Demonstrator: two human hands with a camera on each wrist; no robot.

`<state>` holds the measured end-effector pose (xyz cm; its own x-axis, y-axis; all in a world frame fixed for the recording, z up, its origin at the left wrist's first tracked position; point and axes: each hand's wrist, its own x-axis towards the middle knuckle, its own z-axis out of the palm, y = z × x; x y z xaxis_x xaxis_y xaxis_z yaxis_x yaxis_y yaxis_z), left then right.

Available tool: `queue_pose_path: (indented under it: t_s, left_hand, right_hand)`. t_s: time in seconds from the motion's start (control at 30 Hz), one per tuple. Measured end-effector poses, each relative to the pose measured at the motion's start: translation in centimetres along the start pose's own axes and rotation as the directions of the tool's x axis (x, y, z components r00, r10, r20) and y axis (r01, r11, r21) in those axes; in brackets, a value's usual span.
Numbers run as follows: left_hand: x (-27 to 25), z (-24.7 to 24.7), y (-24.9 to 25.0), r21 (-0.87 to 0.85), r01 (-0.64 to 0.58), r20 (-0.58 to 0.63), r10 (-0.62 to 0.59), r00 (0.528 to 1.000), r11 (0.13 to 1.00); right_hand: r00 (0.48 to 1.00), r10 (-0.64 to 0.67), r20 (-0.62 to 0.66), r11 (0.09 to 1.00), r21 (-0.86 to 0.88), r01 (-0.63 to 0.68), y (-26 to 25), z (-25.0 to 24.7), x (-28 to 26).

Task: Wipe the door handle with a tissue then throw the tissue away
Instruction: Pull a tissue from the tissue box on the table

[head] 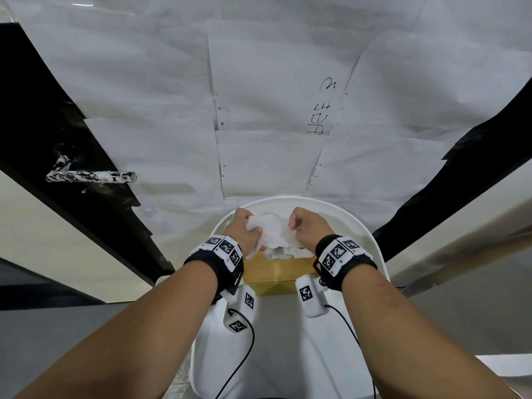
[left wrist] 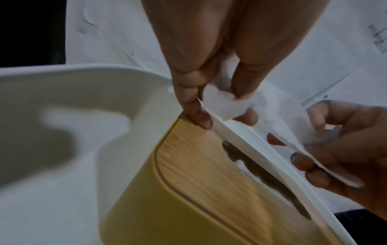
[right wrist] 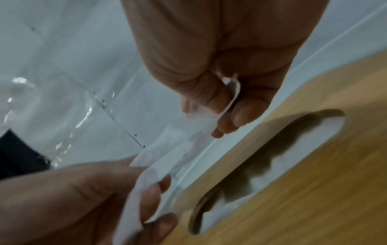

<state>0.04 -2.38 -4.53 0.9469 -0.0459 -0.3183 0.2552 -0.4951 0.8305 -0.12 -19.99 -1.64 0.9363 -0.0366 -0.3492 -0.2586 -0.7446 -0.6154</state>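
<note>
A white tissue [head: 273,230] is stretched between my two hands just above a yellow tissue box [head: 273,273] with a wooden lid [left wrist: 199,165]. My left hand [head: 246,228] pinches the tissue's left end [left wrist: 220,101] between thumb and fingers. Gripping the right end [right wrist: 230,97] with curled fingers is my right hand [head: 305,227]. More tissue shows in the lid's slot [right wrist: 278,159]. The door handle [head: 89,177], a horizontal lever smeared with white and black marks, sticks out of the dark door edge far to the left, well apart from both hands.
The box stands on a white curved chair [head: 371,240] against the door. White paper sheets [head: 259,110] taped over the door fill the view ahead. Dark door frame strips [head: 43,110] run down on both sides. Grey floor lies below.
</note>
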Motion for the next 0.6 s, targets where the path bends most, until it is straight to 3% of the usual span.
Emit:
queue_pose_path:
  t_s: [0.3, 0.47, 0.6]
  left_hand:
    - [0.5, 0.1, -0.7, 0.033, 0.067, 0.029, -0.068, 0.997, 0.997]
    - [-0.1, -0.5, -1.2, 0.239, 0.013, 0.077, -0.032, 0.996, 0.971]
    - [-0.3, -0.9, -1.6, 0.274, 0.016, 0.079, -0.039, 0.996, 0.962]
  right_hand:
    - [0.998, 0.015, 0.061, 0.974, -0.225, -0.001, -0.1, 0.7, -0.6]
    - [0.998, -0.007, 0.066, 0.974, -0.228, 0.022, -0.4, 0.7, -0.6]
    - [0.999, -0.055, -0.002, 0.978, -0.202, 0.053, -1.0, 0.5, -1.0]
